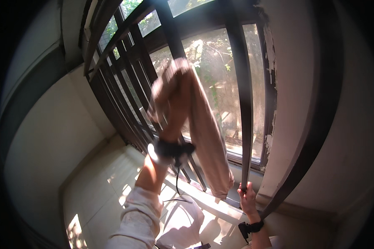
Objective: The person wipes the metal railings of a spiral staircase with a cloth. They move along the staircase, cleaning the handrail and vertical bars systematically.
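Observation:
My left hand (177, 93), blurred, is raised in front of the window with a brownish-pink cloth (207, 140) in it. One long fold of the cloth hangs down to the right of my wrist, and a bunched part lies over the hand. The fingers are mostly hidden by the cloth. Lower right, my right hand (247, 194) is closed around the lower part of a dark vertical railing bar (245, 124). Both wrists wear black straps with small devices.
Dark railing bars (137, 74) run across the window (210, 77). A dark curved handrail (322, 109) passes on the right beside a pale wall (290, 77). Below are a sunlit tiled floor (103, 186) and my light-clothed knee (184, 224). A thin black cable hangs from the left wrist.

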